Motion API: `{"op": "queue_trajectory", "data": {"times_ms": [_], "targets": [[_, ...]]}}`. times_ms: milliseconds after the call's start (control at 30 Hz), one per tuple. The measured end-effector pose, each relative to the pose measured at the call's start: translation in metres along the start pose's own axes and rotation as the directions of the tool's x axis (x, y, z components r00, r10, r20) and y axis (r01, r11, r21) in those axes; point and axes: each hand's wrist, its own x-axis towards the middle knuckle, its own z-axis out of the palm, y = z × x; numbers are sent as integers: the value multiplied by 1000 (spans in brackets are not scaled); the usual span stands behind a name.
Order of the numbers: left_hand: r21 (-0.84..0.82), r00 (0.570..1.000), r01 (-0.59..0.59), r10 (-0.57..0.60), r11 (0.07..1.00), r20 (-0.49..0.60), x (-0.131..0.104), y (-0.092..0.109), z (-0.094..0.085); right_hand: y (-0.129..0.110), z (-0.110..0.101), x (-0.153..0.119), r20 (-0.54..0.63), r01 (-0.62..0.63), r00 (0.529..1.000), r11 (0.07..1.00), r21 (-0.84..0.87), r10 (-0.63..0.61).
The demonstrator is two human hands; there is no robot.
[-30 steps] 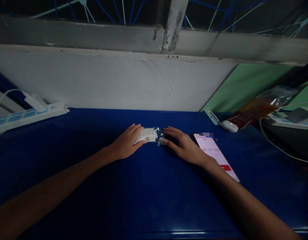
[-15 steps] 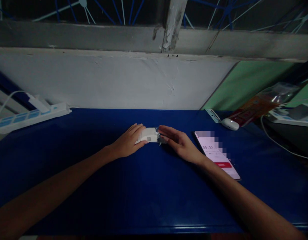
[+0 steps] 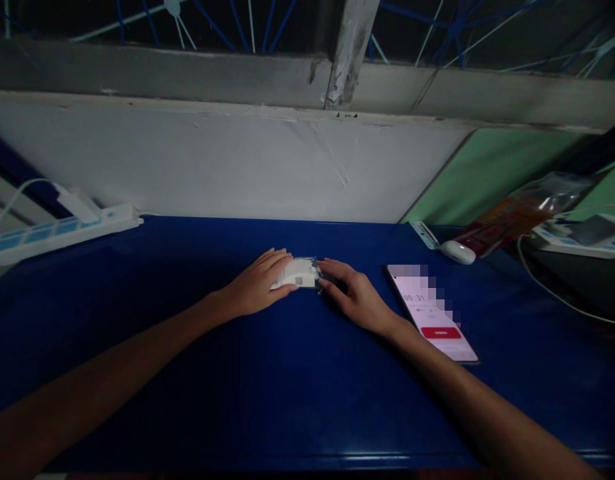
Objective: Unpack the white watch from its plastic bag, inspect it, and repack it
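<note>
A small white packet point(image 3: 302, 273) with a clear edge and a small printed square lies at the middle of the blue table. My left hand point(image 3: 257, 283) is closed on its left end, fingers over the top and thumb along the near side. At the packet's right end, my right hand point(image 3: 354, 293) has its fingers and thumb around a small dark piece point(image 3: 327, 277), which touches or adjoins the packet. The fingers partly hide this dark piece.
Right of my right hand lies a phone point(image 3: 434, 313) with a lit screen. Farther right are a white case point(image 3: 458, 251), a red plastic package point(image 3: 502, 227) and a cable. A white power strip point(image 3: 67, 233) sits at the left, and a wall point(image 3: 237, 167) rises behind the blue table point(image 3: 267, 400).
The fingers of my right hand have drawn closer together around the dark piece at the packet's right end. My left hand keeps its hold. The view has shifted slightly.
</note>
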Motion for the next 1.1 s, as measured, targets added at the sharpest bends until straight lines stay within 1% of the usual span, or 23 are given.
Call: {"op": "queue_trajectory", "data": {"times_ms": [100, 167, 233, 333, 433, 567, 767, 1000, 1100], "targets": [[0, 1000, 5, -5, 1000, -1, 1, 2, -2, 0, 0, 0, 8, 20, 1000, 1000, 22, -20], [-9, 1000, 11, -12, 1000, -12, 1, 4, -3, 0, 1, -1, -14, 19, 1000, 999, 32, -18], [-16, 1000, 8, -8, 1000, -11, 2, 6, -5, 0, 3, -2, -54, -13, 998, 999, 52, 15], [14, 999, -24, 24, 1000, 33, 3, 10, -8, 1, 8, -2, -103, -70, 992, 994, 86, 79], [44, 997, -47, 44, 998, 60, 4, 11, -10, 3, 11, -2, -101, -78, 991, 993, 92, 87], [31, 998, -42, 40, 999, 51, 4, 11, -10, 2, 11, -2, -101, -82, 991, 993, 89, 91], [29, 998, -27, 25, 999, 51, 4, 12, -10, -1, 9, -2, -112, -122, 985, 991, 60, 128], [27, 997, -29, 27, 999, 72, 4, 12, -9, 2, 15, -2, -200, -102, 973, 992, 77, 116], [29, 997, -24, 22, 999, 68, 4, 12, -9, -1, 17, -3, -213, -80, 974, 997, 9, 80]]}}
